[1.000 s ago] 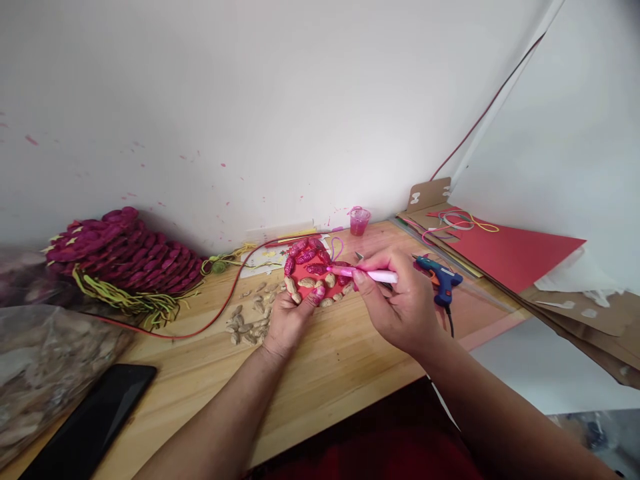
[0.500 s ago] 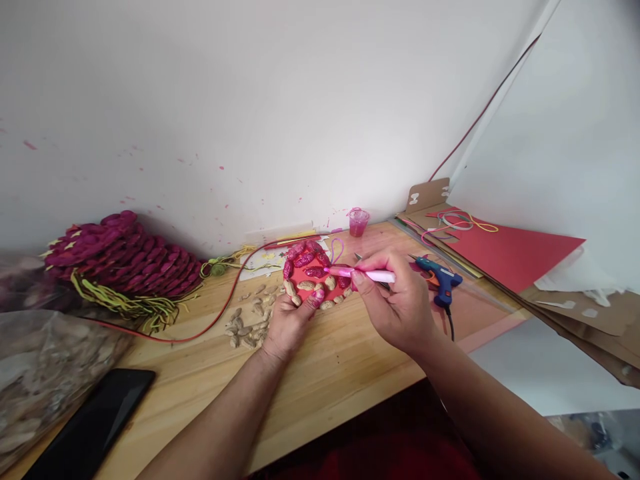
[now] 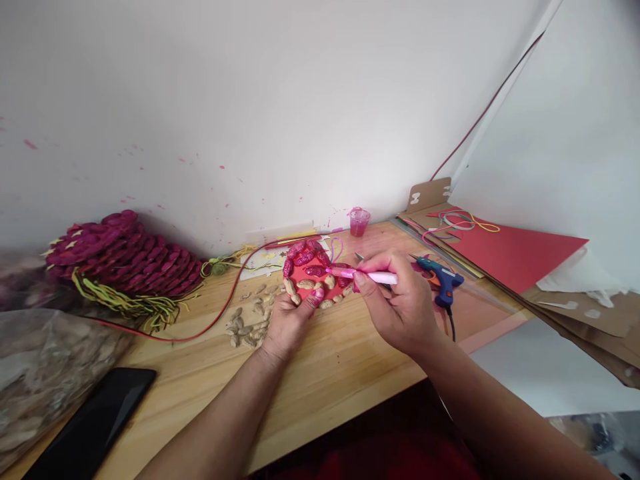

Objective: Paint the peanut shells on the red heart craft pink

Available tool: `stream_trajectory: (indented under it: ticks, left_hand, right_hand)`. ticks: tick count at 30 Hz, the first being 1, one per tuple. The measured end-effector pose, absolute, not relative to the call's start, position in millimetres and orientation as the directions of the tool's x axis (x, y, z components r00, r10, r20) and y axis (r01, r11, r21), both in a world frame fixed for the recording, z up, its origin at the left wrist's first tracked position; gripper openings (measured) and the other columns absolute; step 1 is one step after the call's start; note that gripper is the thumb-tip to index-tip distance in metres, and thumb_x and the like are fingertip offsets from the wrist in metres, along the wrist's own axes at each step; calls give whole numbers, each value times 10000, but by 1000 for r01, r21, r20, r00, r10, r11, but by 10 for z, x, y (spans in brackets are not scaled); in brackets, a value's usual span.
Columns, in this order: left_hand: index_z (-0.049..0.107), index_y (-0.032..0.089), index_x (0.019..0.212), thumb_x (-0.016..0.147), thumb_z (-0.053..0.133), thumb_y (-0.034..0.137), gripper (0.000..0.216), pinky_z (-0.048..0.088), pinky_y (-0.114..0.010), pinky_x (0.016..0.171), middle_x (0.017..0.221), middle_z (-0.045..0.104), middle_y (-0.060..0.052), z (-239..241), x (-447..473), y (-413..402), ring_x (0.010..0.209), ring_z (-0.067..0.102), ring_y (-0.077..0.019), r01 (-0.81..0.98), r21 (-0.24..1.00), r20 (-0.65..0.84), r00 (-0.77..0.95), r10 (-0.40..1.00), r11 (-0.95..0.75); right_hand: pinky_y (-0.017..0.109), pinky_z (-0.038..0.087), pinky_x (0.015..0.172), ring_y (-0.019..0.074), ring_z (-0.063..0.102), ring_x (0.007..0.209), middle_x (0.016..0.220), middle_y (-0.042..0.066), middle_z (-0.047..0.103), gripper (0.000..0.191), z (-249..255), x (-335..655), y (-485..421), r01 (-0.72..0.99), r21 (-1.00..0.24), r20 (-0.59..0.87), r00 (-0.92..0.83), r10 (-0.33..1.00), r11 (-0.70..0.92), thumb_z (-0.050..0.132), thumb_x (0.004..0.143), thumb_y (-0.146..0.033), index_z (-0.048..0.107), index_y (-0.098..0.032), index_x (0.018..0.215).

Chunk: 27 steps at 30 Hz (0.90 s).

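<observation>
A: Hands?
B: Left hand pinched peanut-studded red disc over tabletop; right hand held brush, tip at 1 pink peanut
A: Risk?
B: Slack left pinch could have tilted disc, brush streaking its face

- Black phone, flat, front left of wooden table
- Clear plastic bag beside phone, brownish contents
- Magenta stack near wall, yellow-green strings hanging off
- Red cord curving across tabletop
- Blue glue gun, right side
- Red sheet on cardboard, far right; looped bands on top
- Wall: pink specks
</observation>
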<state>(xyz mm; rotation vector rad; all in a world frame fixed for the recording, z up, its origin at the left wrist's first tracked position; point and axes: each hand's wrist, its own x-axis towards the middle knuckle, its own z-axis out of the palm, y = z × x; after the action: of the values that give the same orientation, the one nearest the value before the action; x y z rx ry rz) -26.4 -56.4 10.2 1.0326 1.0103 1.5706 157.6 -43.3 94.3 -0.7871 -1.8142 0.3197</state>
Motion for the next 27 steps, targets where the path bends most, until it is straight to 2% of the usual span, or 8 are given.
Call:
stream_trajectory:
  ticks: [5, 8, 11, 16, 23, 27]
  left_hand:
    - [704, 197, 648, 749, 862, 500, 356, 543, -287, 695, 597, 652, 7, 144, -257, -582, 710, 671, -177, -203, 960, 159, -162, 974, -191]
    - [742, 192, 706, 735, 855, 543, 370, 558, -304, 691, 663, 713, -12, 130, -254, -576, 699, 675, -182, -194, 968, 121, -188, 975, -157]
    - [784, 175, 795, 732, 853, 546, 383, 581, -323, 752, 773, 778, -47, 142, -250, -582, 737, 702, -194, -184, 971, 115, -187, 976, -150]
    - [793, 159, 860, 735, 842, 504, 370, 591, -331, 743, 814, 798, -71, 218, -245, -614, 760, 727, -223, -129, 979, 134, -190, 973, -160]
    - [753, 165, 758, 740, 792, 415, 254, 561, -319, 702, 754, 774, -54, 226, -247, -612, 678, 684, -199, -98, 985, 120, -190, 974, -141]
    - [705, 177, 688, 752, 743, 375, 212, 490, -286, 614, 656, 713, -18, 234, -253, -622, 596, 605, -169, 31, 992, 129, -221, 967, -126]
  right_hand:
    - [339, 491, 679, 196, 656, 786, 846, 36, 691, 106, 913, 1537, -394, 374, -578, 720, -184, 669, 725, 635, 967, -309, 603, -223, 914]
    - [343, 485, 682, 195, 653, 781, 848, 40, 695, 108, 893, 1545, -381, 403, -569, 718, -181, 672, 717, 633, 967, -304, 604, -220, 905]
    - [354, 486, 715, 199, 662, 806, 857, 30, 693, 82, 869, 1549, -361, 381, -535, 737, -227, 637, 754, 631, 968, -289, 601, -228, 922]
    - [386, 464, 770, 214, 666, 854, 865, 24, 708, 30, 811, 1510, -296, 393, -405, 753, -367, 545, 825, 622, 968, -243, 595, -243, 956]
    - [389, 443, 784, 209, 654, 853, 863, 20, 709, 34, 753, 1449, -239, 398, -372, 756, -395, 523, 838, 619, 973, -224, 595, -245, 959]
    - [394, 437, 798, 213, 650, 863, 867, 24, 709, 34, 734, 1409, -232, 428, -338, 755, -409, 513, 838, 620, 977, -226, 592, -242, 964]
